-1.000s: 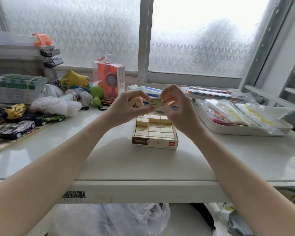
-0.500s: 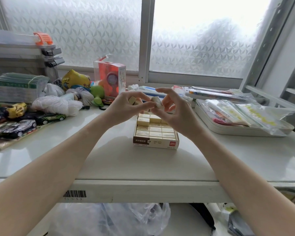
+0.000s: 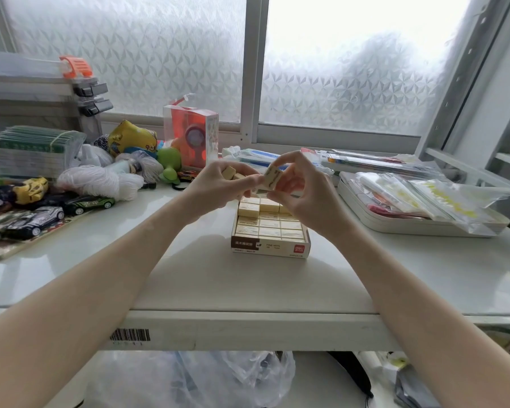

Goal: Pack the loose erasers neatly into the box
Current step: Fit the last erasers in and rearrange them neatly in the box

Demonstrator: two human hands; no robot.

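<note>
An open cardboard eraser box (image 3: 270,248) lies on the white table, filled with rows of cream erasers (image 3: 269,223). Above its far end my right hand (image 3: 305,195) pinches one cream eraser (image 3: 273,177) between thumb and fingers, tilted on edge. My left hand (image 3: 218,188) is just left of it, fingers curled round a few more loose erasers (image 3: 228,172), its thumb tip touching the pinched eraser. The far rows of the box are hidden behind my hands.
Toy cars (image 3: 36,222), white yarn (image 3: 97,181), plush toys and a red packaged toy (image 3: 192,135) crowd the left and back. A white tray (image 3: 418,226) with plastic bags sits at right. A plastic bag (image 3: 218,381) lies under the table.
My right hand has turned the pinched eraser from flat to tilted on edge, and both hands have stayed close together above the box.
</note>
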